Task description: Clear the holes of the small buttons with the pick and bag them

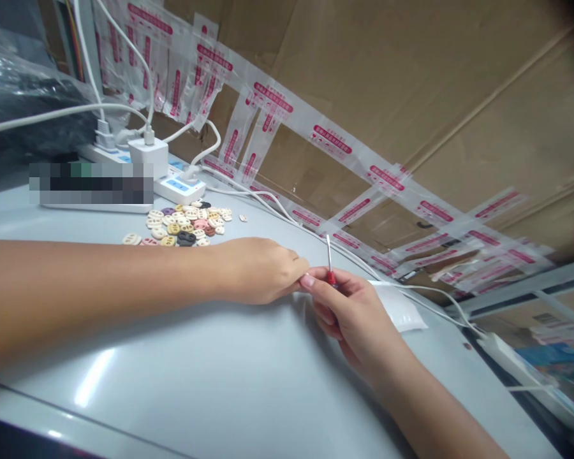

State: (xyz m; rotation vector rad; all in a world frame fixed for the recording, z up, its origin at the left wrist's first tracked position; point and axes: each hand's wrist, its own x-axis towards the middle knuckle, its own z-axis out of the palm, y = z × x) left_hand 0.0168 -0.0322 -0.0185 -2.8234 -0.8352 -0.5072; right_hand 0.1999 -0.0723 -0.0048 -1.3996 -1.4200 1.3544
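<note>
And the small screwdriver point(330, 260) calls for a steady grip here, tip pointed clear of skin, fingertips working gently! It stands right of centre, shaft up, clasped in the curled fingers of the right hand point(351, 312). The left hand point(263, 271) meets it mid-frame; its hold is hidden, can't tell. Button-like pieces point(186, 224) crowd the counter point(196, 382), left of centre.

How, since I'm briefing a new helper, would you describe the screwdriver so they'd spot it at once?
On the pale table, find the right hand, a little right of centre. The screwdriver sticks up out of it. Unlike the flat white sheet beside that hand, it shows a thin metal shaft rising from a red collar.
</note>
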